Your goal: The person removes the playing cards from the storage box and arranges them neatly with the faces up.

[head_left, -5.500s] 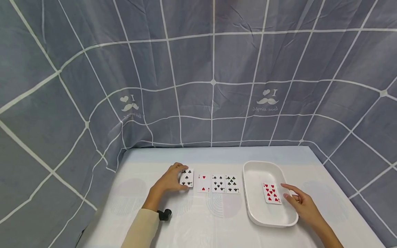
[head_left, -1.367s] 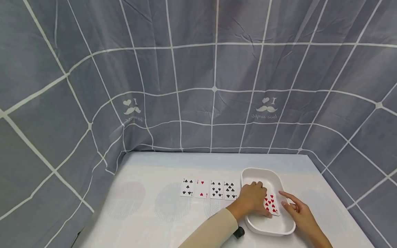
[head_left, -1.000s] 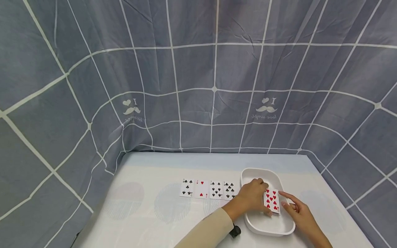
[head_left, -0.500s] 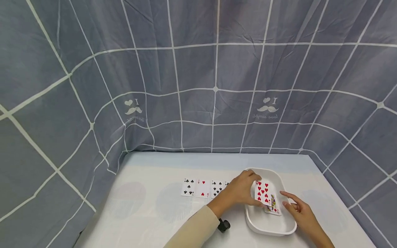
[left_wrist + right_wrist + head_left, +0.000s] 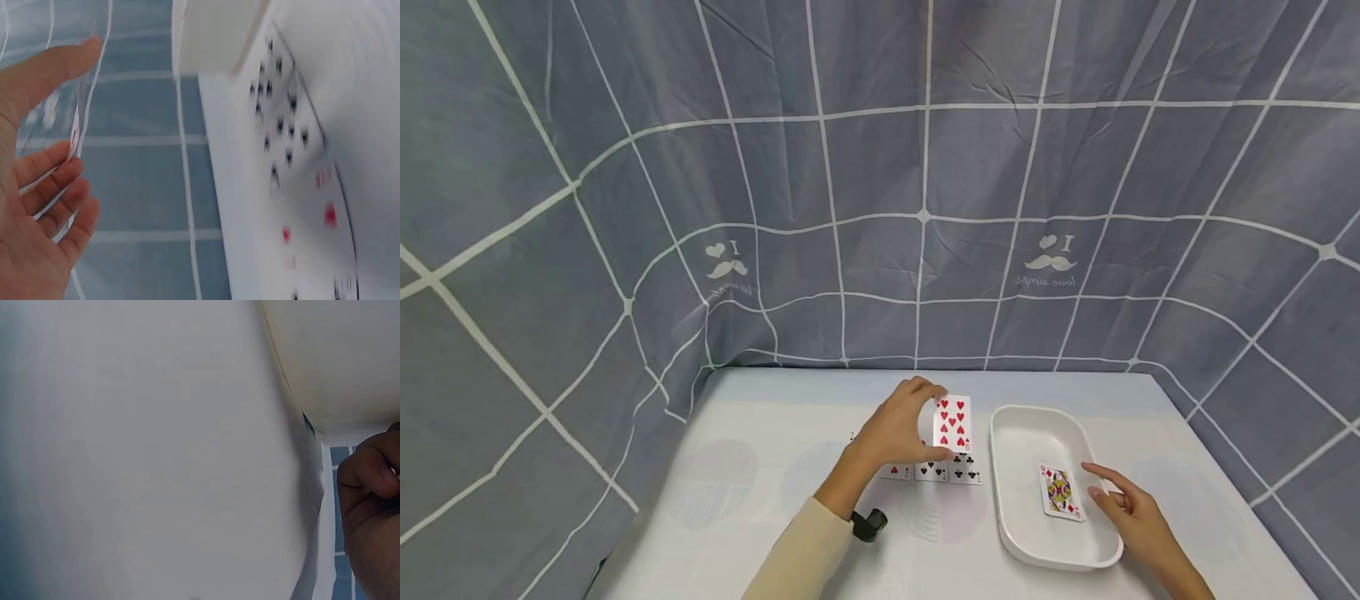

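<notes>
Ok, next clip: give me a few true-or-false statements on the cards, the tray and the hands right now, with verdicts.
1. The left hand holds the nine of hearts. True.
2. The row of cards lies face down. False: the cards showing there are face up.
3. The right hand is at the edge of the white tray. True.
4. The tray's upturned card is a black-suited number card. False: it is a red-suited face card.
5. The left sleeve is beige. True.
</notes>
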Demonstrator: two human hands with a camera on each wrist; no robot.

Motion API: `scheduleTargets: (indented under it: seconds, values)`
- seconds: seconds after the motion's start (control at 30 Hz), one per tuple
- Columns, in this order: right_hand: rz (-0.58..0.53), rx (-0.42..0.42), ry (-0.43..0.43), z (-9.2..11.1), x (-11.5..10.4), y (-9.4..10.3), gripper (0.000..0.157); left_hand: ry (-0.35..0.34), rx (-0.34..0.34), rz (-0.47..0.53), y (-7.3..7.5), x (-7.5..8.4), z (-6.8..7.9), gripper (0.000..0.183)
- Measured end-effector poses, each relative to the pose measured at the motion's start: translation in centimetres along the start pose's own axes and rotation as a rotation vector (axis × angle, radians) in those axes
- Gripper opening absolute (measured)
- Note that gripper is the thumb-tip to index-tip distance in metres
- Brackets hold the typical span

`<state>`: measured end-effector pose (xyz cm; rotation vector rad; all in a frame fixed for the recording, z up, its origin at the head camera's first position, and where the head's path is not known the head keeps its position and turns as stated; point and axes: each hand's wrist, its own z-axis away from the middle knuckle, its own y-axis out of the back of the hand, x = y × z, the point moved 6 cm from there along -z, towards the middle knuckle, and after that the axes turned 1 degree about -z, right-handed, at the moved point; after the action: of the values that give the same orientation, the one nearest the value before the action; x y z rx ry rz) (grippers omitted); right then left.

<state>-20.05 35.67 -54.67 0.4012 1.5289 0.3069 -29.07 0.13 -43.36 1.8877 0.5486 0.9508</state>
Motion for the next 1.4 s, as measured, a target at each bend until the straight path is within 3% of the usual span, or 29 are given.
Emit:
scheduleTargets:
  seconds: [0.17, 0.4, 0.63, 0.8, 1.1, 1.4]
  values:
    - [0.026, 0.005, -0.021, 0.0, 0.1, 0.0, 0.046, 0.069, 0.031, 0.003, 2.2, -3.5, 2.8, 0.087]
    - [0.026, 0.010, -0.002, 0.0, -0.2, -0.1, 0.044, 0.177, 0.026, 0.031, 3.5, -7.4, 5.8, 0.086]
    - [-0.006, 0.002, 0.012, 0.0, 0.1, -0.2, 0.043, 0.279, -0.006, 0.034, 3.7, -12.1, 7.9, 0.086]
    - [0.016, 0.007, 0.003, -0.1, 0.3, -0.1, 0.044, 0.314, -0.051, 0.005, 3.2, -15.0, 9.5, 0.086]
    - [0.037, 0.011, 0.035, -0.2, -0.2, 0.1, 0.043, 0.359, -0.136, -0.012, 1.6, -17.5, 11.0, 0.084]
    - [0.018, 0.001, 0.034, -0.1, -0.3, 0.0, 0.041, 0.358, -0.208, -0.024, 1.0, -18.0, 11.3, 0.083]
